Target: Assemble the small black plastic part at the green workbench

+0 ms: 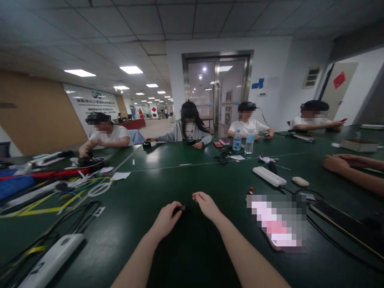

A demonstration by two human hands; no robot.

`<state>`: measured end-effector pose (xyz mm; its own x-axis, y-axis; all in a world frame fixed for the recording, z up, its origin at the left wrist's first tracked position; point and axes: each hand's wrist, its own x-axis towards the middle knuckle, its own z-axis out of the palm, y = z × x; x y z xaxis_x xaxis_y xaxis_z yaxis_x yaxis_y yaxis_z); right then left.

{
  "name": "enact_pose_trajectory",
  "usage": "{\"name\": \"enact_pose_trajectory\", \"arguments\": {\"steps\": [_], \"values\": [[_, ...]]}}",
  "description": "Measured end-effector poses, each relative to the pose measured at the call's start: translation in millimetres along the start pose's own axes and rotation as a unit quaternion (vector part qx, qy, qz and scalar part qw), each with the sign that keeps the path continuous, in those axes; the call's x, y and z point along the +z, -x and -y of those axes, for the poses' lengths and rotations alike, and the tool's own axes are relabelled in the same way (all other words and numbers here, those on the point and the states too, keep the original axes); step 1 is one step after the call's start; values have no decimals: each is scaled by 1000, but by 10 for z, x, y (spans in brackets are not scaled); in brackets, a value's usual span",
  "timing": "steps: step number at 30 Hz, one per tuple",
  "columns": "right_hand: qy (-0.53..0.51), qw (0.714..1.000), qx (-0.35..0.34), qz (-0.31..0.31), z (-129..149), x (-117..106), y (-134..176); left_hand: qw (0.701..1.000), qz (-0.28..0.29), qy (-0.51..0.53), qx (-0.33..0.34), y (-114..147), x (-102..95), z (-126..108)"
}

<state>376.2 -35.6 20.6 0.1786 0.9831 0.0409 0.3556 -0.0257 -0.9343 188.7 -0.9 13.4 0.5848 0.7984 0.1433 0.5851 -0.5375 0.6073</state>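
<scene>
My left hand (167, 219) is closed, thumb and fingers pinching a small dark object (183, 208) with a lighter, metallic-looking end. Its exact kind is too small to tell. A short way to the right, my right hand (207, 206) hovers over the table with its fingers curled together, apart from that object. Whatever those fingers may hold is hidden. Both hands are low over the dark green table (162, 184).
To the right lie a blurred pink phone-like item (274, 226), a white power strip (269, 176), a mouse (300, 181) and a black phone (348, 224). Another power strip (54, 260) and cables fill the left. Bottles (249, 143) stand farther back. Several people sit around the table.
</scene>
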Motion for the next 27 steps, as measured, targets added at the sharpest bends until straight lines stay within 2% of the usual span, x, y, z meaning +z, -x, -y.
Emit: {"name": "enact_pose_trajectory", "arguments": {"steps": [5,10,15,20,27], "values": [[2,1000,12,14,-116,-29,68,999,-18,23,-30,39,-91,102],[-2,999,31,21,-138,-95,65,998,10,27,-63,51,-104,137],[10,999,40,26,-119,-87,68,996,16,-57,-66,108,-176,207],[11,998,44,33,-109,-100,69,984,17,-161,-77,319,-457,340],[18,998,49,35,-89,-93,88,964,16,-232,-130,792,-1036,805]]}}
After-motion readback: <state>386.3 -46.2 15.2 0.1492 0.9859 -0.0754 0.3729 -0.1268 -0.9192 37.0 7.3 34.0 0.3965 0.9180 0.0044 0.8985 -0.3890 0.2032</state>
